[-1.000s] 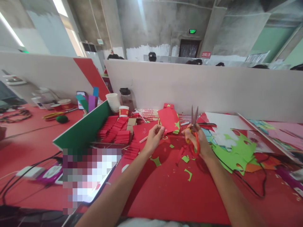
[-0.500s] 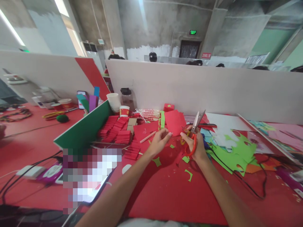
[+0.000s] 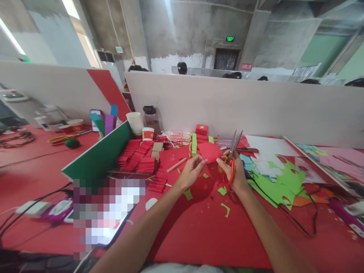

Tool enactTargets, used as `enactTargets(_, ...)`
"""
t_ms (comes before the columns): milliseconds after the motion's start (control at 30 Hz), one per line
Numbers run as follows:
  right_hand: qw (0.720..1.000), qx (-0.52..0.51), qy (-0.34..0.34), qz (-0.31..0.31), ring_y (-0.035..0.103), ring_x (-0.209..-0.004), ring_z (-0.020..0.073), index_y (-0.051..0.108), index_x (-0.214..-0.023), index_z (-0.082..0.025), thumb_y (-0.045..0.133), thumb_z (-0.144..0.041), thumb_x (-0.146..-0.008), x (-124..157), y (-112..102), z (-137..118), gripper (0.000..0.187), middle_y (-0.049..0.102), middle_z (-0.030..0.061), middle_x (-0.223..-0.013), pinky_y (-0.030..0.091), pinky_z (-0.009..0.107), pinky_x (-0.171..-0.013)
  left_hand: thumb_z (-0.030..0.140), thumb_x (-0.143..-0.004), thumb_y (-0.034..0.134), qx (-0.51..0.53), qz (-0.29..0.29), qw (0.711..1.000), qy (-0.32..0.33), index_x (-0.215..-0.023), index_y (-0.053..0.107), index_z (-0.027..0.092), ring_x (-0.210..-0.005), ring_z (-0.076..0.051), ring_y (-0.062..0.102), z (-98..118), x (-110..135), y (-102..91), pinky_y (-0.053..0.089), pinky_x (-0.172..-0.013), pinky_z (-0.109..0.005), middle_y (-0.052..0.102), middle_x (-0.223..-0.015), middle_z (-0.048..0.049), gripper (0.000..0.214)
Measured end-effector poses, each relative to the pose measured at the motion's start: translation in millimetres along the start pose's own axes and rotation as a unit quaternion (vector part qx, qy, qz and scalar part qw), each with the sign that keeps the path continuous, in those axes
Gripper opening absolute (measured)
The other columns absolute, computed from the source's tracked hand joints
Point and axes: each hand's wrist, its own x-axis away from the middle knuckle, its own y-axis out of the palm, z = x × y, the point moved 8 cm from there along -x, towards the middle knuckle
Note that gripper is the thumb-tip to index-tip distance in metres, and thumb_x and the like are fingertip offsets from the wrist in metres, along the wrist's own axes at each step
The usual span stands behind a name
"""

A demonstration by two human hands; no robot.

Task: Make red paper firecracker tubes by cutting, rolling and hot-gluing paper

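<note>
Red paper [image 3: 209,150] is above the red table [image 3: 204,237], pinched by the left hand [image 3: 192,171]; the right hand [image 3: 238,172] is curled around scissors [image 3: 233,147]. Near the white partition [image 3: 233,104], stacked cups [image 3: 135,123] stand beside a bottle [image 3: 151,119]; its content is unclear.

Coarse blocks mask most of a lit screen [image 3: 121,212]; the orange handle of the scissors [image 3: 232,151] covers part of the right hand [image 3: 239,176], and whether its thumb touches the red sheet [image 3: 209,151] is unclear; the pale partition [image 3: 241,102] hides all but the tops of several heads [image 3: 182,68]; the red sign's [image 3: 246,67] lettering is too small to read; both forearms [image 3: 155,216] leave by the lower edge.
</note>
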Motion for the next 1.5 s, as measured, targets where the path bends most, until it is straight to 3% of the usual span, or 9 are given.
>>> enactTargets(167, 0.992, -0.005, 0.037, -0.123, 0.042, -0.056, 0.0097, 0.048, -0.099, -0.023, 0.073, -0.047, -0.074, 2, 5, -10, 0.042, 0.046, -0.0049, -0.072, 0.038, 0.023, -0.052, 0.042, -0.089, 0.053, 0.017, 0.068, 0.997, 0.011, -0.077, 0.042, 0.020, -0.058, -0.010, 0.045, -2, -1, -11.8, 0.036, -0.059, -0.022, 0.046, -0.063, 0.0052, 0.027)
enactTargets(333, 0.945, 0.053, 0.085, -0.311, 0.041, -0.057, 0.0100, 0.053, -0.103, -0.023, 0.067, -0.054, -0.080, 21, 10, -7, 0.040, 0.048, -0.0031, -0.075, 0.039, 0.023, -0.053, 0.042, -0.092, 0.048, 0.045, 0.098, 0.994, 0.020, -0.079, 0.041, 0.021, -0.058, -0.011, 0.048, 1, -1, -19.9, 0.039, -0.061, -0.023, 0.051, -0.062, 0.0049, 0.025)
enactTargets(533, 0.900, 0.057, 0.147, -0.406, 0.046, -0.055, 0.0130, 0.058, -0.102, -0.025, 0.056, -0.056, -0.087, 42, 16, 20, 0.035, 0.051, -0.0007, -0.074, 0.046, 0.027, -0.049, 0.044, -0.093, 0.046, 0.056, 0.137, 0.989, 0.027, -0.081, 0.037, 0.023, -0.059, -0.011, 0.051, 1, -1, -29.3, 0.043, -0.065, -0.024, 0.051, -0.061, 0.0055, 0.026)
enactTargets(767, 0.885, 0.030, 0.167, -0.435, 0.047, -0.059, 0.0122, 0.057, -0.106, -0.025, 0.048, -0.061, -0.090, 49, 23, 7, 0.040, 0.049, -0.0006, -0.077, 0.050, 0.027, -0.054, 0.044, -0.091, 0.050, 0.081, 0.121, 0.988, 0.051, -0.085, 0.042, 0.022, -0.061, -0.011, 0.053, 6, 0, -28.3, 0.046, -0.064, -0.023, 0.056, -0.067, 0.0039, 0.024)
enactTargets(1000, 0.902, 0.060, 0.133, -0.407, 0.048, -0.055, 0.0121, 0.056, -0.100, -0.022, 0.046, -0.062, -0.090, 43, 25, -2, 0.041, 0.049, -0.0010, -0.072, 0.051, 0.028, -0.052, 0.044, -0.084, 0.060, 0.073, 0.101, 0.992, 0.030, -0.080, 0.047, 0.020, -0.075, -0.014, 0.061, 8, -2, -23.4, 0.053, -0.071, -0.027, 0.058, -0.079, -0.0006, 0.028)
enactTargets(1133, 0.910, 0.050, 0.131, -0.391, 0.048, -0.053, 0.0117, 0.056, -0.093, -0.022, 0.054, -0.063, -0.086, 41, 26, -6, 0.042, 0.047, -0.0021, -0.069, 0.051, 0.027, -0.049, 0.044, -0.084, 0.061, 0.060, 0.086, 0.994, 0.036, -0.076, 0.050, 0.018, -0.080, -0.014, 0.061, 9, -2, -21.6, 0.054, -0.075, -0.028, 0.057, -0.091, -0.0029, 0.029)
enactTargets(1500, 0.913, 0.037, 0.139, -0.383, 0.048, -0.049, 0.0109, 0.056, -0.096, -0.021, 0.054, -0.063, -0.085, 41, 33, 2, 0.043, 0.048, -0.0029, -0.066, 0.049, 0.024, -0.045, 0.042, -0.084, 0.061, 0.049, 0.075, 0.995, 0.033, -0.075, 0.049, 0.018, -0.084, -0.015, 0.062, 3, -5, -21.2, 0.055, -0.076, -0.028, 0.058, -0.097, -0.0045, 0.028)
